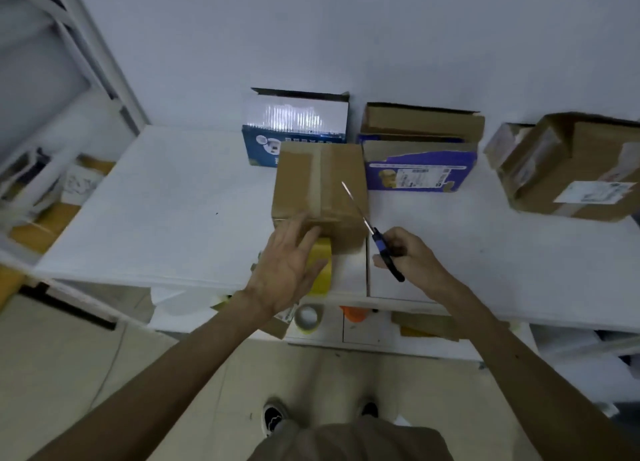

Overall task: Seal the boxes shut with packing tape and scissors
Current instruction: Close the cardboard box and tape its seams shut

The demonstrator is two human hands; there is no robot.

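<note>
A brown cardboard box (320,186) stands on the white table (166,211) with its flaps closed and a strip of tape down the middle of its top. My left hand (287,263) lies flat, fingers straight, over a yellow tape roll (322,270) at the box's near face, fingertips touching the box. My right hand (408,252) grips the blue-and-black handles of scissors (370,230), whose blades point up and left over the box's right edge.
Behind stand an open blue-and-white box (294,128) and an open purple box (420,155). A taped brown parcel (568,169) with labels sits at the right. Another tape roll (308,316) and clutter lie on the shelf under the table. Shelving is at the left.
</note>
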